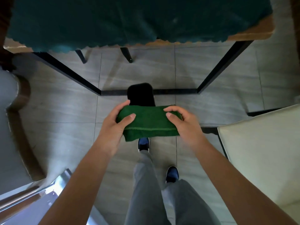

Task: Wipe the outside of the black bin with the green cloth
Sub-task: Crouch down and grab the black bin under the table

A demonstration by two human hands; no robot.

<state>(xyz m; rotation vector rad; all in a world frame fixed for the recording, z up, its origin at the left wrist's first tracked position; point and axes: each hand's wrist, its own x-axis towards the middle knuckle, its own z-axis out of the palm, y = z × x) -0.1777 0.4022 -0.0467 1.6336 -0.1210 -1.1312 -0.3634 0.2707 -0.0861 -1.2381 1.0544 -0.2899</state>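
While folded, green cloth (148, 121) above black bin (140, 94).

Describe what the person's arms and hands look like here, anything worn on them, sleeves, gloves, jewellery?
Both forearms are bare right down to the bottom frame edge, so no sleeves show. The left hand and right hand wear no gloves, and no rings, watch or bracelets are visible at the fingers or wrists. Fingernails look short and unpainted. Nothing is marked on the arms.

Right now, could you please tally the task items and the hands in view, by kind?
Green cloth: 1, gripped at both ends
Black bin: 1, on the floor beyond the cloth
Hands: 2, left hand and right hand
Total: 4
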